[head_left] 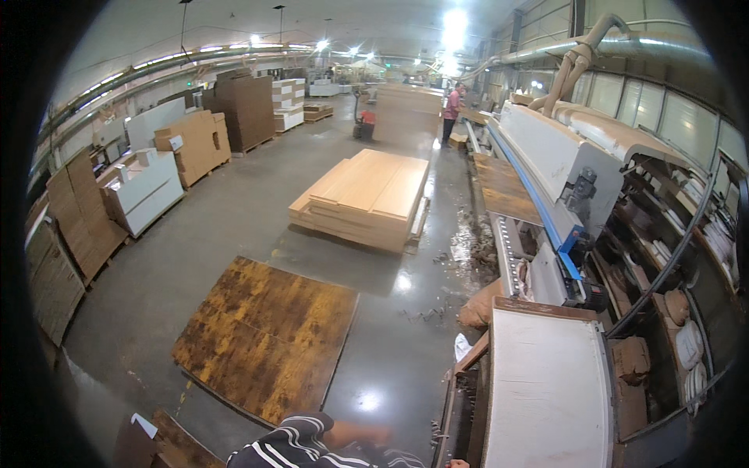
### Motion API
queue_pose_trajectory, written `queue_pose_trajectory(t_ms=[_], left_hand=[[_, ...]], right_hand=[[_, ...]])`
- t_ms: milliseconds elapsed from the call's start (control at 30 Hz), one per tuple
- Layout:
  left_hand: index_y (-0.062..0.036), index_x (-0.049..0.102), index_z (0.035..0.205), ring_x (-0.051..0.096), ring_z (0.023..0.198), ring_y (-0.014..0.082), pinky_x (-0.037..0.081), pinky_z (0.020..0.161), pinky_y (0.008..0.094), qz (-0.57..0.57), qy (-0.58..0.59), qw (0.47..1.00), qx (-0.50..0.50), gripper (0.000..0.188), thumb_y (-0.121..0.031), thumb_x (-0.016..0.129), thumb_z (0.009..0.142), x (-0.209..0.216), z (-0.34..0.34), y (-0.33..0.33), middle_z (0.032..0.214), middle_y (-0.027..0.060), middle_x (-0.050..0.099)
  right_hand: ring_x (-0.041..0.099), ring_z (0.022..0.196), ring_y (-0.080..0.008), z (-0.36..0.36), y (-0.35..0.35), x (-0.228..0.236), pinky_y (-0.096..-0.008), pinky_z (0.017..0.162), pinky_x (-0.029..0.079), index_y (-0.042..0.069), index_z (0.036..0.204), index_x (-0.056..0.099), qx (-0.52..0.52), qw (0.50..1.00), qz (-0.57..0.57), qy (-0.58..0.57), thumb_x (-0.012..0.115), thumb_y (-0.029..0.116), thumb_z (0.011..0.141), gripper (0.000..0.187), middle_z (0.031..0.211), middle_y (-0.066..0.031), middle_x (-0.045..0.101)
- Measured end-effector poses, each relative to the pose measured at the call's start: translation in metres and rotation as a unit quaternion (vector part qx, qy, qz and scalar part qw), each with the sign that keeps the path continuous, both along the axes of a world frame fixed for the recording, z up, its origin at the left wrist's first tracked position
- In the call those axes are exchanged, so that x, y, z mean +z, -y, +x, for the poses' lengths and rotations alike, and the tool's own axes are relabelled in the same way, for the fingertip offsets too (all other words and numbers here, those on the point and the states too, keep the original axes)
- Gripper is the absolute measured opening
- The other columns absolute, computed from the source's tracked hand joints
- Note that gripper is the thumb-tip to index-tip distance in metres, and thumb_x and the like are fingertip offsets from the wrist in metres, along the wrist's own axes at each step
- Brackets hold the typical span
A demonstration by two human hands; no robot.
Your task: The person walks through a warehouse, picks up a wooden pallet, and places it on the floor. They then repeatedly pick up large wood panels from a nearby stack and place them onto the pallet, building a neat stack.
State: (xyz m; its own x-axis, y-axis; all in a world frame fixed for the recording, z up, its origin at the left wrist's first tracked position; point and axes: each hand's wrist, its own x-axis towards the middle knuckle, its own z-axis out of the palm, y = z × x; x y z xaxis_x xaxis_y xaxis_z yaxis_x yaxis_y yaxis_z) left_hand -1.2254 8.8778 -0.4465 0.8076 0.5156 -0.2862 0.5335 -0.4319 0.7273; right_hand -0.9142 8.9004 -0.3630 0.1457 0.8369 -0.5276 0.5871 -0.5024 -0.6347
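Note:
At the lower edge my left arm, in a dark sleeve with white stripes, reaches to the right. My left hand (376,434) is smeared by motion, so its fingers and anything in them cannot be made out. A stack of dark, mottled wood-pattern panels (265,335) lies low on the floor just beyond that arm. Of my right hand (458,464) only a little shows at the bottom edge, beside the frame of a white-topped machine table (546,390). Its grip is hidden.
Ahead stands a stack of pale wood boards (367,191). An edge-processing machine (546,148) with a blue rail runs along the right, shavings on the floor (460,261) beside it. Cardboard stacks (195,144) line the left. Another person (451,117) stands far off near tall boards.

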Motion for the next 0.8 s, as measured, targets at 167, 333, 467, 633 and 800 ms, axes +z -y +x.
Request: queue_pose_trajectory(t_ms=[167,333,467,633,800], left_hand=[[-0.0050,0.063,0.083,0.058,0.071,0.0288,0.047,0.066,0.0421,0.004,-0.047,0.998,-0.050,0.025,-0.027,0.068,0.073,0.012,-0.012,-0.019,0.078,0.0135,0.061],[-0.0054,0.061,0.084,0.056,0.072,0.0282,0.046,0.067,0.0414,-0.033,-0.060,0.997,0.047,0.022,-0.025,0.067,0.075,0.019,-0.057,-0.019,0.079,0.0132,0.059],[-0.0058,0.059,0.084,0.056,0.073,0.0277,0.045,0.068,0.0408,-0.010,-0.006,0.989,0.148,0.020,-0.023,0.066,0.077,0.023,-0.073,-0.014,0.080,0.0128,0.058],[-0.0062,0.057,0.085,0.054,0.075,0.0271,0.044,0.070,0.0401,-0.007,0.028,0.983,0.179,0.017,-0.020,0.064,0.078,0.034,-0.080,-0.007,0.080,0.0125,0.057],[-0.0066,0.055,0.086,0.053,0.076,0.0265,0.043,0.071,0.0395,-0.004,0.052,0.979,0.196,0.015,-0.018,0.063,0.080,0.043,-0.088,0.007,0.081,0.0121,0.055]], right_hand=[[0.067,0.081,-0.0222,-0.020,0.001,0.010,-0.0340,0.076,0.052,0.006,0.082,0.072,0.017,1.000,-0.001,-0.004,0.068,0.026,0.080,0.020,0.085,-0.0108,0.071],[0.067,0.080,-0.0220,-0.044,-0.015,0.027,-0.0338,0.075,0.052,0.006,0.081,0.072,0.063,0.998,-0.006,-0.002,0.067,0.026,0.080,0.020,0.084,-0.0107,0.071],[0.067,0.080,-0.0217,-0.054,-0.031,0.033,-0.0337,0.075,0.052,0.006,0.081,0.072,0.126,0.992,-0.015,0.019,0.067,0.025,0.080,0.020,0.083,-0.0107,0.071],[0.067,0.079,-0.0215,-0.065,-0.030,0.036,-0.0336,0.075,0.052,0.006,0.081,0.072,0.135,0.990,-0.036,0.029,0.066,0.025,0.080,0.020,0.082,-0.0106,0.071],[0.067,0.079,-0.0212,-0.066,-0.019,0.034,-0.0334,0.074,0.052,0.005,0.081,0.071,0.131,0.990,-0.047,0.024,0.066,0.025,0.081,0.020,0.082,-0.0106,0.071]])
